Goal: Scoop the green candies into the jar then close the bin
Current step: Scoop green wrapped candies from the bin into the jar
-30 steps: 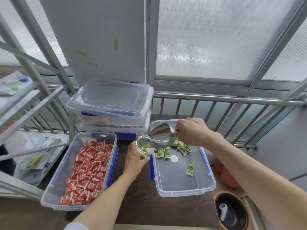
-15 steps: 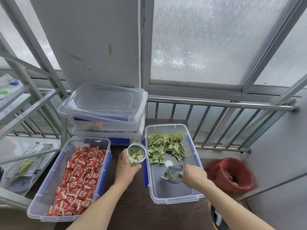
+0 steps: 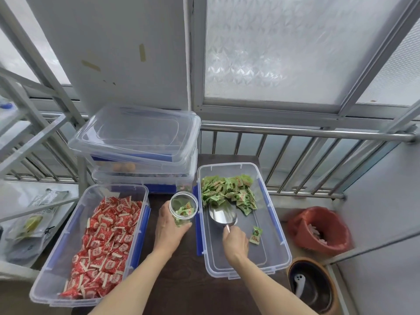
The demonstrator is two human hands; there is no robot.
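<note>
Head view, right hand: inside the clear bin, fingers wrapped tight round the handle of the metal scoop.
Scoop: shiny steel, rounded bowl, looks empty, mouth aimed away from the body, lip just touching the near edge of the pile.
Green candies: heaped at the far end of the bin, straight ahead of the scoop along the bin's long axis; crinkly square wrappers, loose and slippery-looking. Two strays lying just right of the right hand.
Key relation: pile dead ahead of the scoop, jar off to its left over the bin wall; right hand clearly the nearer one to the candies.
Left hand: fingers closed round the jar, steadying it upright on the dark counter, just beside the bin's left wall.
Jar: clear plastic, round, open-topped, only a few green candies at the bottom, so plenty left to do.
Lid: cannot tell which one belongs to this bin; stacked tubs behind.
Left neighbour: bin of red candies, not part of the job.
</note>
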